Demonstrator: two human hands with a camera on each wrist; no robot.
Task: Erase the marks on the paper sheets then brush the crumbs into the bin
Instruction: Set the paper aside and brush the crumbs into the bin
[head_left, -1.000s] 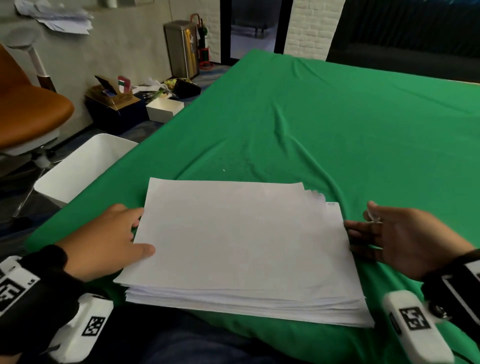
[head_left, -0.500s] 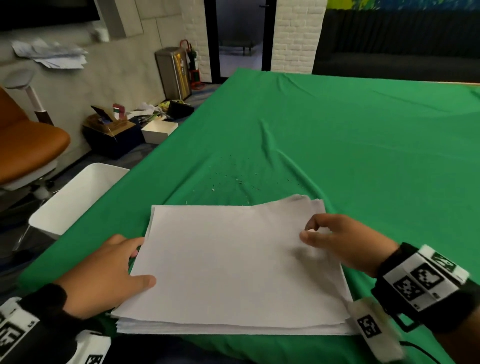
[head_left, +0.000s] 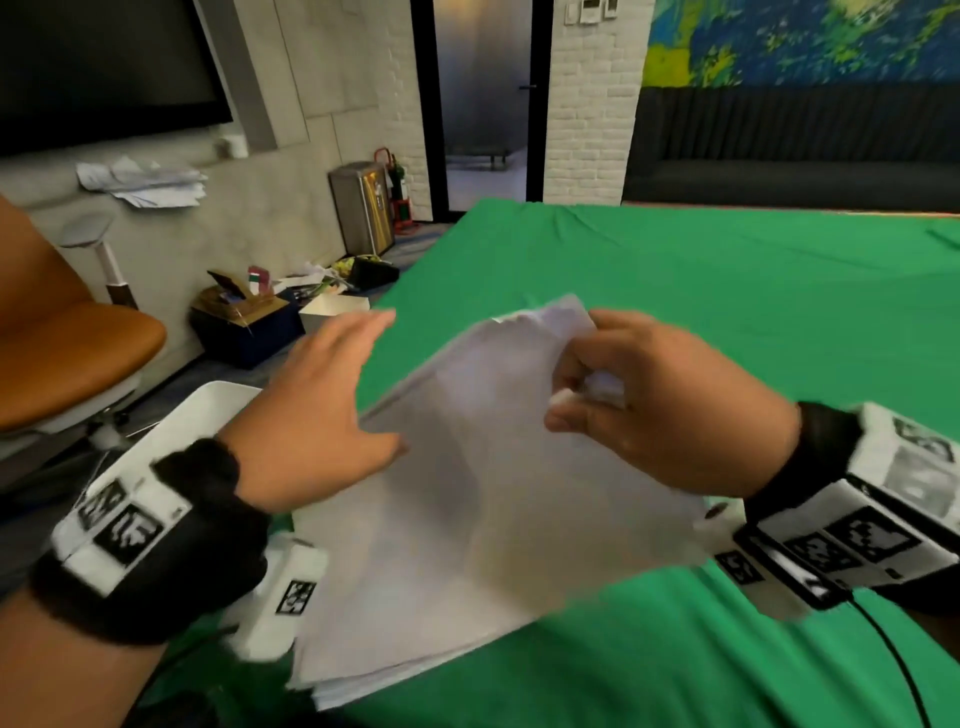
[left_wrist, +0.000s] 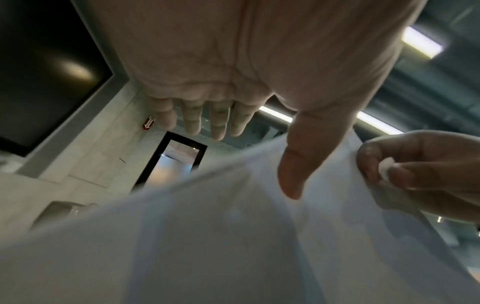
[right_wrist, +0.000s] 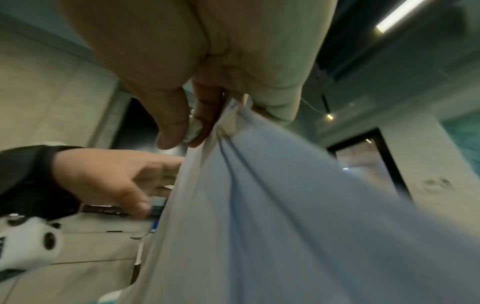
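sheets (head_left: 493, 467): thin, floppy, light; take hold by a corner
right hand (head_left: 670, 405): pinches top sheets' corner
left hand (head_left: 322, 415): fingers spread, mid-left

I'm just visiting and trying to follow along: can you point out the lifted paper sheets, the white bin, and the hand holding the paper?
paper sheets (head_left: 498, 467), head view, middle of the lifted top sheet.
white bin (head_left: 208, 410), head view, its rim by the table edge.
right hand (head_left: 670, 410), head view, back of the hand.
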